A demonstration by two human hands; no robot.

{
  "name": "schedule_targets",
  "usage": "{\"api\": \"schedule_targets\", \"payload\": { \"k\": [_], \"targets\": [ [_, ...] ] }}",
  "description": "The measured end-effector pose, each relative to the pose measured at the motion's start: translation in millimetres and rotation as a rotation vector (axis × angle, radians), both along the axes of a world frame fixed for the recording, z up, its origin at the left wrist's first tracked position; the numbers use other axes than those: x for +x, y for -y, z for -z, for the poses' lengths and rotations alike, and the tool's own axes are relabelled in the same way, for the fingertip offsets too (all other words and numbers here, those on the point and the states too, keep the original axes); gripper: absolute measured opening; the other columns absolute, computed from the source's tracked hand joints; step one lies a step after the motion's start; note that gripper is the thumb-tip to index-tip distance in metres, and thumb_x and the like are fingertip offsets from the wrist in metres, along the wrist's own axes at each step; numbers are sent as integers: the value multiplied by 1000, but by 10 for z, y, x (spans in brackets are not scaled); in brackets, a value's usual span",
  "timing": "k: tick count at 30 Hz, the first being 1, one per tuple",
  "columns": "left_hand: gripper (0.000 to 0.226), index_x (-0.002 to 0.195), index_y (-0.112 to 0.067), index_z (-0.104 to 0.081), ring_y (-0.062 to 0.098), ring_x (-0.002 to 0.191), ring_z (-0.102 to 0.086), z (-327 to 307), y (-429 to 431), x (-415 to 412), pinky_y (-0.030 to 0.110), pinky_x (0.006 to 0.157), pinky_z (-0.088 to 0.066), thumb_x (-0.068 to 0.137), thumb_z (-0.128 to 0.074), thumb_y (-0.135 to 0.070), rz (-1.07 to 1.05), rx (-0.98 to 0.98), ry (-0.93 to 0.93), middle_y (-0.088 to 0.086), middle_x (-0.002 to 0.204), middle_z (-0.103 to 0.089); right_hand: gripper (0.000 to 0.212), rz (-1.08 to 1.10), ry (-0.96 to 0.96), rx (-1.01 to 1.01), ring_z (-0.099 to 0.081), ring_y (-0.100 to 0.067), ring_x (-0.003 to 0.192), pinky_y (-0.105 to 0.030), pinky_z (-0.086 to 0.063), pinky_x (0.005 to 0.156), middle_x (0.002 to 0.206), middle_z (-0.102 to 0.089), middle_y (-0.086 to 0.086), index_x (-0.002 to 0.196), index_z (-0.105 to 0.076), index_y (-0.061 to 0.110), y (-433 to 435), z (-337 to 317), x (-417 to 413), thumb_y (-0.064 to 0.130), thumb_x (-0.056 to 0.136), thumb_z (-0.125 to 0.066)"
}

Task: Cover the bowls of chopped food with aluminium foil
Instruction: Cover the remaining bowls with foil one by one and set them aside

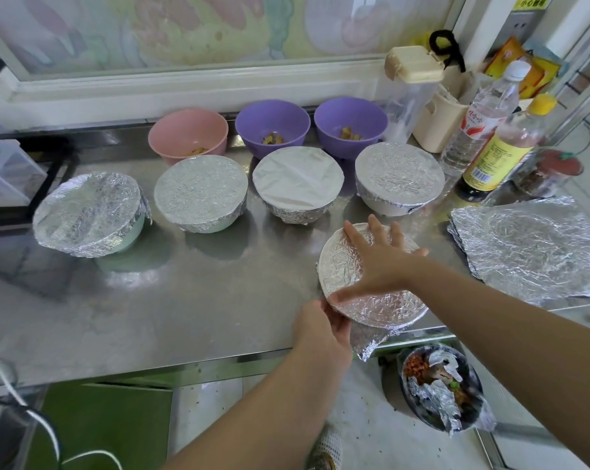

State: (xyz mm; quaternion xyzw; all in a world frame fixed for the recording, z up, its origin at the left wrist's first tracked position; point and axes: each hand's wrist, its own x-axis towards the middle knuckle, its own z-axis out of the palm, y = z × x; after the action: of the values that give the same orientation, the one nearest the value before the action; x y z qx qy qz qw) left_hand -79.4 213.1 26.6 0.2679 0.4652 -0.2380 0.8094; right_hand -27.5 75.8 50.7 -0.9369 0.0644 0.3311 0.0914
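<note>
One foil-covered bowl (388, 307) sits under our right hand (378, 262), fingers spread flat; our left hand (324, 329) grips its rim.

The contents of the bowl (381, 308) under the right hand (383, 262) are concealed by foil, as are those of the four covered bowls (200, 191) beyond it. The fingertips of the left hand (322, 329) are hidden beneath the rim. Right of the right hand, the foil sheets (530, 245) are cropped by the frame edge.

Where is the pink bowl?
In the head view, the pink bowl sits uncovered at the back of the steel counter, left of a purple bowl and just behind a foil-covered bowl.
</note>
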Motion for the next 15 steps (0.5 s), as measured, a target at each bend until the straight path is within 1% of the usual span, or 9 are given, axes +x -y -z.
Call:
{"api": "schedule_targets", "payload": {
  "k": [1, 3, 6, 8, 12, 15],
  "targets": [
    [35, 119, 8, -64, 33, 114, -65, -42, 15, 4, 43, 100, -52, 99, -38, -3, -21, -21, 0, 21, 108, -70, 151, -2, 2, 0, 33, -41, 147, -86, 0, 105, 159, 43, 4, 149, 29, 52, 0, 8, -1, 99, 38, -61],
    [38, 120, 6, -65, 35, 115, -64, -115, 37, 28, 47, 106, -47, 101, -37, -12, -37, -46, 8, 21, 110, -70, 150, 1, 5, 1, 33, -41, 147, -86, 0, 104, 159, 43, 4, 149, 28, 52, 2, 15, -4, 99, 40, -63],
    [43, 119, 0, -67, 36, 110, -65, -182, 39, 89, 48, 102, -49, 102, -40, -29, 2, -101, 37, 22, 114, -71, 149, -2, 11, -7, 32, -42, 148, -86, -1, 104, 160, 41, 3, 149, 29, 52, -6, 10, -7, 98, 43, -65],
    [47, 115, -3, -69, 37, 109, -67, -205, 33, 136, 50, 103, -48, 99, -41, -37, 53, -145, 79, 21, 111, -72, 148, -2, 12, -11, 31, -42, 148, -85, -1, 105, 160, 40, 3, 149, 29, 51, -14, 2, -2, 97, 44, -65],
    [62, 116, -13, -72, 37, 114, -65, -77, 28, 251, 53, 111, -40, 91, -40, -60, 167, -168, 145, 16, 114, -73, 149, -8, 10, -16, 31, -43, 148, -86, -1, 104, 161, 39, 1, 148, 31, 51, -24, -14, -7, 97, 44, -64],
    [67, 115, -19, -73, 38, 119, -61, -52, -21, 320, 59, 112, -33, 93, -32, -67, 288, -155, 185, 14, 119, -72, 148, -7, 9, -13, 31, -43, 148, -85, -1, 104, 161, 39, 1, 149, 30, 50, -27, -27, -15, 96, 46, -66]
  ]
}}
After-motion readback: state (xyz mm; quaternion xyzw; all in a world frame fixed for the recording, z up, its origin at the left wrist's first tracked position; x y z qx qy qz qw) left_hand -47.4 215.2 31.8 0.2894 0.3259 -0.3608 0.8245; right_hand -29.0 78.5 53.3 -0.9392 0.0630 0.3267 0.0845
